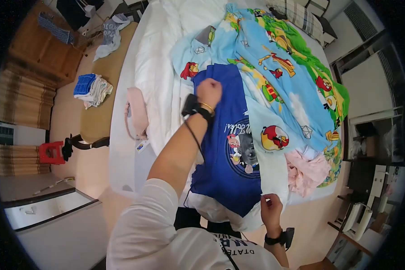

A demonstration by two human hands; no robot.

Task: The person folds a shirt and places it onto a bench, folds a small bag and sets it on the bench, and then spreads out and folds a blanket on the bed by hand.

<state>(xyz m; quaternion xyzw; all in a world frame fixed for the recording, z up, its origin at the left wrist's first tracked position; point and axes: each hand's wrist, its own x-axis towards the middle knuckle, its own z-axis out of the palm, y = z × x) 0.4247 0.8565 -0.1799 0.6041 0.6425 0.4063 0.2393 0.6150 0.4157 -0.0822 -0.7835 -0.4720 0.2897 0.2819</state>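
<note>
A blue garment [222, 148] with a cartoon print and white lettering lies spread on the bed in front of me. Over its upper part is my left hand [210, 92], fingers curled closed; whether cloth is caught in them is hidden. My right hand [271, 210] is at the garment's lower right edge, thumb and fingers pinched together on the blue cloth there. A pale strip of cloth [274, 173] runs beside the garment's right side. Both wrists wear black straps with small devices.
A cartoon-bird blanket [297, 94] covers the bed's right side, with crumpled pink cloth [307, 173] near its edge. At left are a pink bag [137, 112], a white quilt [155, 58], and a bench [96, 117] bearing folded clothes [92, 90]. A red stool [51, 153] stands beyond.
</note>
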